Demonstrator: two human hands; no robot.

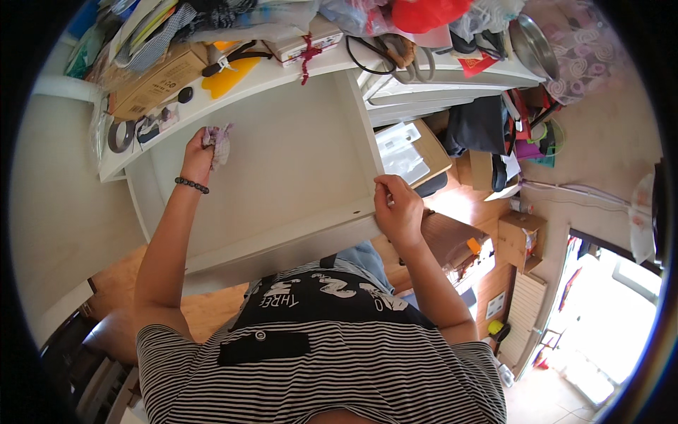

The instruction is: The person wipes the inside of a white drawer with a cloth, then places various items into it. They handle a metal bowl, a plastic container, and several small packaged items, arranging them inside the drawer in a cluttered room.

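Crumpled pale cloth (219,141) sits at far left of the open white drawer (282,162), pressed against its inside bottom near the far-left corner. Left hand (200,152) clenched around the cloth, fingers bunched over it, wrist with dark bead bracelet (191,185). Right hand (399,208) grips the drawer's near right corner, fingers curled over the front rim, thumb on the outside; closed on the rim, nothing else held. Drawer interior bare apart from the cloth.

Far side, white desk top (296,67) is crowded: cardboard box (152,85) at far left, yellow flat piece (229,76) beside it, black scissors (395,53) further right, red item (424,13) and metal bowl (533,46) at far right. Roll of tape (120,134) on the left edge. Right of the drawer, more white drawer fronts (417,95), then a white tray on a brown box (409,152) and black bag (480,124). Nothing lies between either hand and what it grips.
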